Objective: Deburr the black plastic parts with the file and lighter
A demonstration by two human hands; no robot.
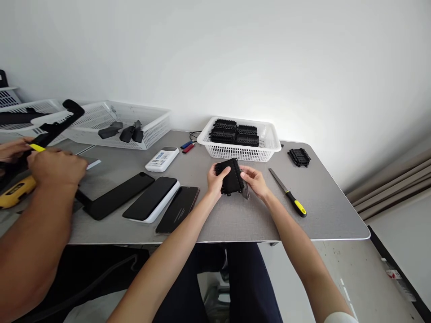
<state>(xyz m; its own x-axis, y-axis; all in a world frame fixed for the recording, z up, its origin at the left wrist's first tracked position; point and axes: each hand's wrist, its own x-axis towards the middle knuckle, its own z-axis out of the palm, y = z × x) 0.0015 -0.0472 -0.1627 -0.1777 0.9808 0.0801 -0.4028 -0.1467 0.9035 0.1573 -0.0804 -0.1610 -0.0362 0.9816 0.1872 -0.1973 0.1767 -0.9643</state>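
My left hand (214, 180) grips a flat black plastic part (232, 178) by its left side, the thumb lying across its face. It is held up over the table, its toothed edges showing. My right hand (255, 181) is closed at the part's right edge, pinching a small limp grey scrap (247, 193) that looks like cloth or sandpaper; which one, I cannot tell. Right of my hands lies a file (292, 200) with a black and yellow handle. Farther right, a similar black part (299, 157) rests on the table.
Behind my hands a white basket (266, 154) holds several black parts (232, 133). To the left lie phone-like slabs (152, 197), a white device (162, 159) and red and blue sticks (188, 148). A co-worker's hand (55, 166) works near another white basket (155, 128).
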